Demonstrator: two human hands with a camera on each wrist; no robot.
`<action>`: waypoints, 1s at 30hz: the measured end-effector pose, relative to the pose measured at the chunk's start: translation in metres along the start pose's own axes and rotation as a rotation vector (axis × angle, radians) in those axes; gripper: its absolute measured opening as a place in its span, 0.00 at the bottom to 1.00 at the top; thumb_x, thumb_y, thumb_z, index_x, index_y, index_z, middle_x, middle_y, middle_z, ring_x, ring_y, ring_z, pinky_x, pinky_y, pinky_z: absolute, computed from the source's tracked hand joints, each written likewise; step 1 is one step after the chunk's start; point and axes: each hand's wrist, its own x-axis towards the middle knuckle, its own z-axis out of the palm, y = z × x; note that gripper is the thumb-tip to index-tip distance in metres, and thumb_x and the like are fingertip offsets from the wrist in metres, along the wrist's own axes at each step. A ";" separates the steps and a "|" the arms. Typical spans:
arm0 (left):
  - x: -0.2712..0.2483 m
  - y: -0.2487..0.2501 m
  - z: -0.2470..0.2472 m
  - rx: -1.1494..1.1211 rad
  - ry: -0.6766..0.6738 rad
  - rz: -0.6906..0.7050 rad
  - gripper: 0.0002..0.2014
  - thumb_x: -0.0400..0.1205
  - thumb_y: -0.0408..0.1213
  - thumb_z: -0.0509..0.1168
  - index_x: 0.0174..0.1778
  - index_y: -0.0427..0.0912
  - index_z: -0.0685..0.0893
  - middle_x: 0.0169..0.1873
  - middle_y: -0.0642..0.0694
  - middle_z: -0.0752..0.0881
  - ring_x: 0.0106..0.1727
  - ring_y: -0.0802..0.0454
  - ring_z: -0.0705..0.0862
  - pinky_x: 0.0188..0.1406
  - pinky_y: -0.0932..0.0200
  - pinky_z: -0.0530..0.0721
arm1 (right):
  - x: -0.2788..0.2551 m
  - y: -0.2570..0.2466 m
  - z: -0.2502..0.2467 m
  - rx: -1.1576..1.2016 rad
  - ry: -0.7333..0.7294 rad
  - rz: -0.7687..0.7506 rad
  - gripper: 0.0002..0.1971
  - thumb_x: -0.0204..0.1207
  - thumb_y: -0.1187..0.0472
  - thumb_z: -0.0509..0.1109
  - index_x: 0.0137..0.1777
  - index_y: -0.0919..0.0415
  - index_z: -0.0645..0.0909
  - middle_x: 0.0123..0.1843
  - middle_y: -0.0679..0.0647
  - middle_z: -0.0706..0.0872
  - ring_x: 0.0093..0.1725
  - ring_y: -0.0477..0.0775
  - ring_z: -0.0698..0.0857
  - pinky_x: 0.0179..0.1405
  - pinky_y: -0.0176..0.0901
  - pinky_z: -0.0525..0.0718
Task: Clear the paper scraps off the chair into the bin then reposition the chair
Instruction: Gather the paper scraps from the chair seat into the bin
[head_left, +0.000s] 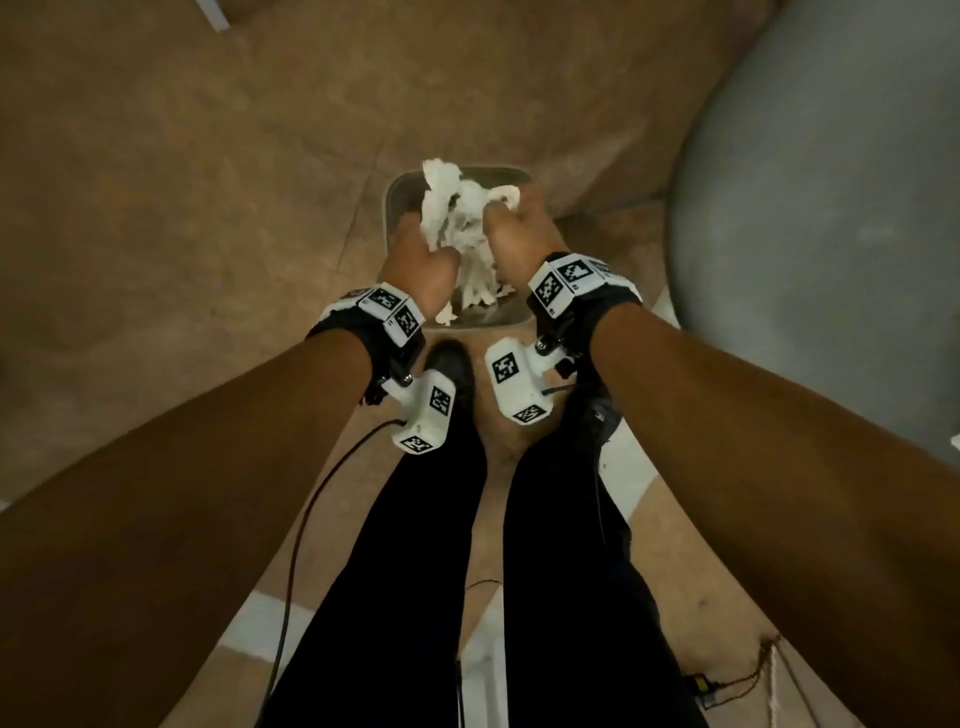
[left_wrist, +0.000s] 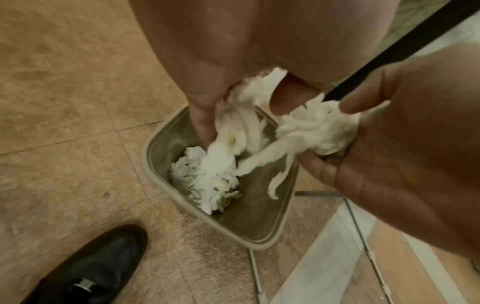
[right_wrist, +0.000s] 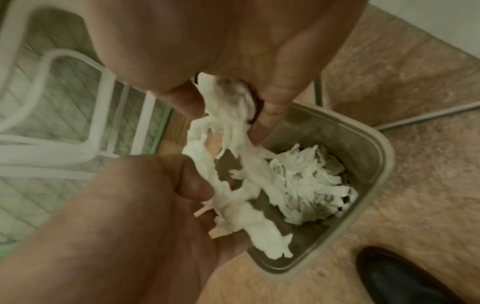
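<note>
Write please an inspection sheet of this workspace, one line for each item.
Surface: brown tiled floor.
Job's things: white paper scraps held over the grey bin; more scraps already lie inside. The white chair frame shows only in the right wrist view.
Clutter: nothing seen.
Grippers: left hand and right hand both grip the scraps above the bin.
Cables: a dark cable hangs from the left wrist camera; thin wires lie on the floor.
Surroundings: black shoe, grey rounded surface.

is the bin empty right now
No, a clump of paper scraps already lies inside the bin, below the strands both hands hold.
</note>
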 end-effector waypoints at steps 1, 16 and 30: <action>0.007 -0.011 0.000 -0.020 -0.040 -0.037 0.27 0.67 0.44 0.60 0.64 0.49 0.77 0.55 0.47 0.86 0.54 0.46 0.87 0.57 0.44 0.86 | 0.007 0.007 0.006 -0.020 -0.041 0.012 0.26 0.79 0.53 0.62 0.78 0.53 0.66 0.72 0.56 0.80 0.69 0.60 0.81 0.71 0.53 0.77; -0.013 0.058 -0.021 0.255 -0.104 0.035 0.10 0.80 0.34 0.61 0.54 0.49 0.82 0.54 0.42 0.89 0.50 0.43 0.89 0.56 0.46 0.88 | -0.023 -0.012 -0.025 -0.256 -0.203 0.013 0.23 0.68 0.47 0.64 0.65 0.45 0.77 0.58 0.57 0.90 0.53 0.62 0.90 0.58 0.59 0.88; -0.101 0.266 0.149 0.549 -0.258 0.691 0.10 0.78 0.32 0.62 0.52 0.46 0.84 0.45 0.46 0.89 0.46 0.44 0.88 0.51 0.53 0.85 | -0.147 0.053 -0.302 0.131 0.404 -0.072 0.09 0.72 0.58 0.60 0.45 0.44 0.78 0.44 0.56 0.91 0.44 0.62 0.91 0.54 0.62 0.88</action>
